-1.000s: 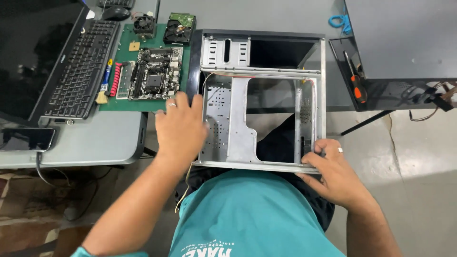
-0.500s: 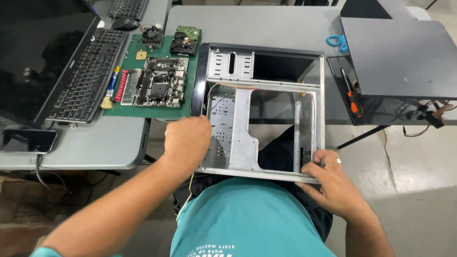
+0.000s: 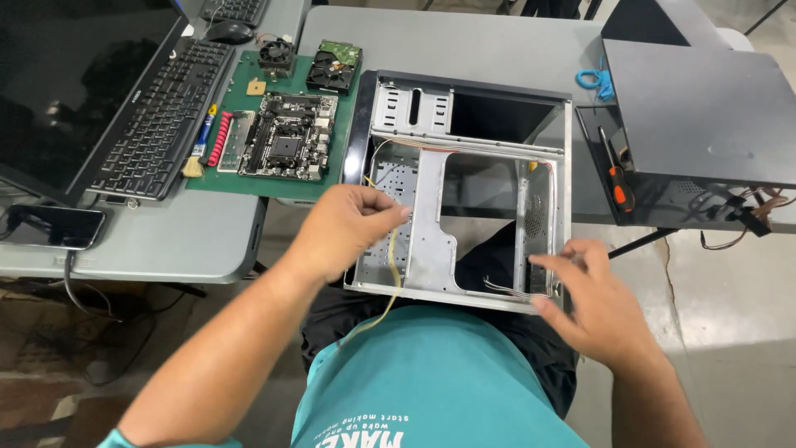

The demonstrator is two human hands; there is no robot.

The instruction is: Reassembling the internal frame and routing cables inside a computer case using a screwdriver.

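The case (image 3: 464,178) (an empty metal frame, open side up) rests on the person's lap, its far end against the grey table (image 3: 497,50). The right hand (image 3: 593,303) grips the near right corner, fingers closed over the rim beside some grey wires (image 3: 507,289). The left hand (image 3: 348,232) pinches a yellowish cable (image 3: 390,282) at the near left edge. Farther left, a motherboard (image 3: 286,137) lies on a green mat (image 3: 249,178), with a keyboard (image 3: 162,116) beyond. Far right sits a black box (image 3: 696,124) and a screwdriver (image 3: 618,178).
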